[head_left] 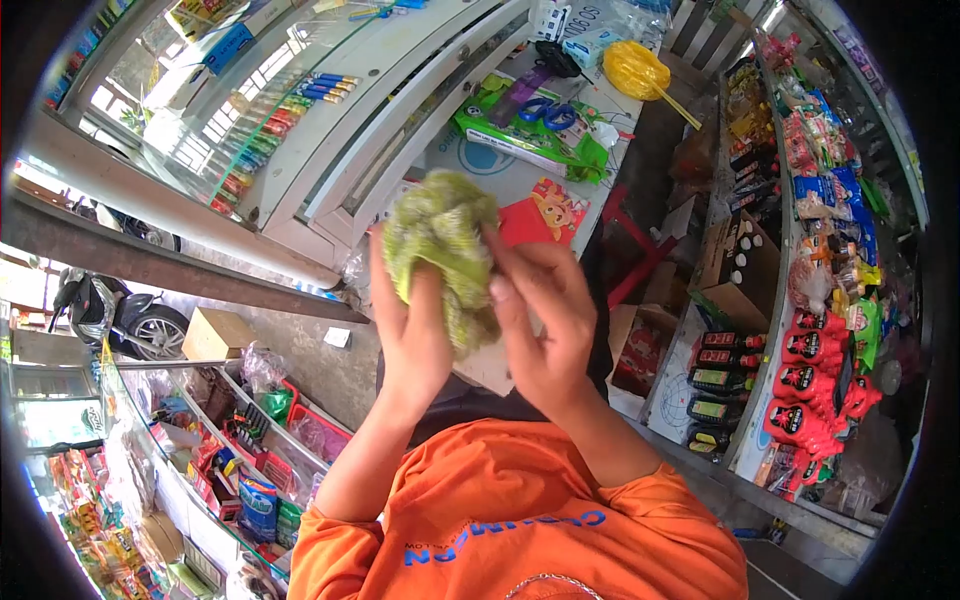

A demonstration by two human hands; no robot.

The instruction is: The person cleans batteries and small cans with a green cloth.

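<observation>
A crumpled yellow-green cloth (440, 235) is held up between both hands, in front of the orange shirt. My left hand (410, 325) grips its near left side, with some fingers pressed into the folds. On the cloth's right edge, my right hand (540, 310) has its thumb and fingers bent against the fabric. Beyond the hands, a red envelope (537, 222) with a cartoon figure lies on the counter. Farther back are blue-handled scissors (546, 113) on a green package (530, 140).
A glass display case (330, 130) stands at the upper left. Shelves of bottles and packets (800, 395) line the right side. A yellow bag (635, 68) sits at the counter's far end. Lower left are goods trays (265, 455) and a parked motorbike (125, 315).
</observation>
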